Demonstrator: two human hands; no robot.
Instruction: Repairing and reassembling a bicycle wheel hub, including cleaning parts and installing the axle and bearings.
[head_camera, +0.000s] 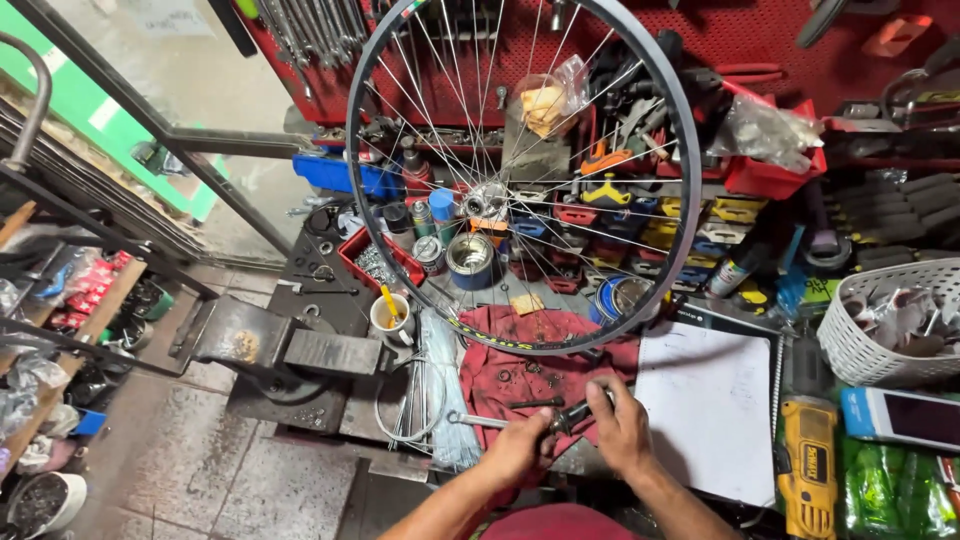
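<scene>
A spoked bicycle wheel (690, 200) stands upright on the workbench, its rim resting on a dark red rag (500, 375). Its hub (487, 200) sits mid-wheel. Just below the rim, over the rag, my left hand (517, 452) and my right hand (620, 430) meet. My left hand grips a slim metal spanner (475, 419) that points left. My right hand pinches a small dark metal part (572, 413) at the spanner's head. Small nuts and a dark rod (537, 403) lie loose on the rag.
A bench vise (275, 345) sits left of the rag, with a cup (390, 318) and loose spokes (425, 390) beside it. A white sheet (710, 405), a yellow power tool (808, 465), a phone (915, 418) and a white basket (850, 345) lie right. Tins and parts bins crowd the back.
</scene>
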